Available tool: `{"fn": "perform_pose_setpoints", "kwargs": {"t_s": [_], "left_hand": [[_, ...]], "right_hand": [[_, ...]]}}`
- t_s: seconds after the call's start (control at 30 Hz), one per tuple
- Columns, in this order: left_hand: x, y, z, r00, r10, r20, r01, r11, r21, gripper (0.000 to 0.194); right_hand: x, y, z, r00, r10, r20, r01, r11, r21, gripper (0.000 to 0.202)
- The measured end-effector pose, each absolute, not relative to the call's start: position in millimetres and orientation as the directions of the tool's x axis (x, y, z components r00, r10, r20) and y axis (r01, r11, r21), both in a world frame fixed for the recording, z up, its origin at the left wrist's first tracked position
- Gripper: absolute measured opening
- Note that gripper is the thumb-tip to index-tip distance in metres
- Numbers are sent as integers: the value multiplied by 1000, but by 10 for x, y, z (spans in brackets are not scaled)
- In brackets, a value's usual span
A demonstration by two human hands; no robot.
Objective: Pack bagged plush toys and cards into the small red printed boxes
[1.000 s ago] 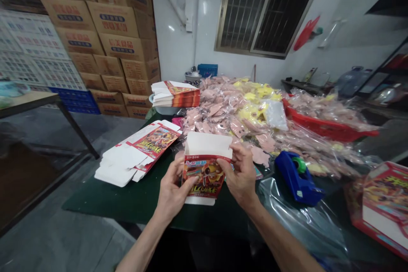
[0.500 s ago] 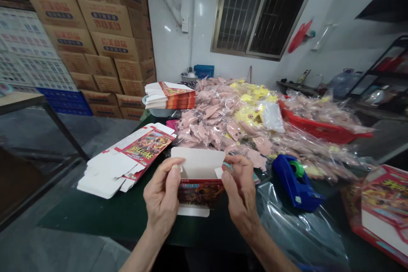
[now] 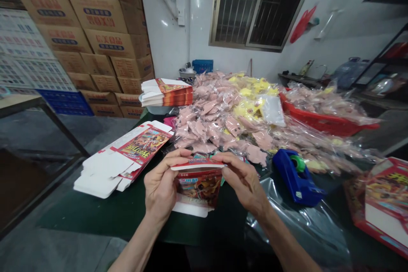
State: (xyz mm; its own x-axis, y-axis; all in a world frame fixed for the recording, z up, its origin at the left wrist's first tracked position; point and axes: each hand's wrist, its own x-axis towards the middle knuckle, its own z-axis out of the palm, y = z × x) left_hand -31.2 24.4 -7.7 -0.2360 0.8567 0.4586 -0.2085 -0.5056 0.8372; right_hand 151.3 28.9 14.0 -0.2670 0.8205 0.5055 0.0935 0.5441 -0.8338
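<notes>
Between my two hands is a small red printed carton (image 3: 200,189), its top flap bent over toward me and a white flap sticking out at its lower edge. My left hand (image 3: 164,185) grips the carton's left side, thumb in front and fingers along the top flap. On the other side, my right hand (image 3: 244,178) closes on the right edge, its fingers also lying on the flap. Flattened cartons (image 3: 127,153) lie in a pile to the left. Just right of my right hand stands a blue tape dispenser (image 3: 296,180) with a green roll.
Bagged pink and yellow pieces (image 3: 223,110) heap across the table's back. A red basket (image 3: 325,119) holds more. Folded cartons (image 3: 172,93) rest on a pale tub. Clear plastic (image 3: 296,225) and a red box (image 3: 385,208) lie right. Cardboard boxes (image 3: 105,42) are stacked behind.
The carton's top flap, which stood up with its white inside showing, is now folded down toward me. My fingers have moved onto it from the sides.
</notes>
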Motion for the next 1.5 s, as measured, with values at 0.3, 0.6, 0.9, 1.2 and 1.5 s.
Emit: {"fn": "perform_pose_setpoints", "kwargs": {"t_s": [0.3, 0.6, 0.9, 1.2, 1.5], "left_hand": [[-477, 151, 105, 69, 815, 575, 140, -578, 804, 13], [-636, 73, 382, 328, 731, 598, 357, -682, 638, 21], [-575, -9, 269, 332, 562, 758, 486, -790, 372, 29], [-494, 6, 34, 269, 457, 848, 515, -812, 274, 30], [-399, 129, -128, 70, 407, 911, 559, -773, 302, 29]], "right_hand": [[1586, 239, 210, -301, 905, 300, 65, 333, -941, 17], [1556, 90, 199, -253, 845, 472, 175, 519, -836, 15], [1491, 85, 117, -129, 752, 647, 229, 657, -718, 18], [1431, 116, -106, -111, 582, 805, 308, 791, -529, 34], [1714, 58, -157, 24, 668, 744, 536, 619, -574, 43]]}}
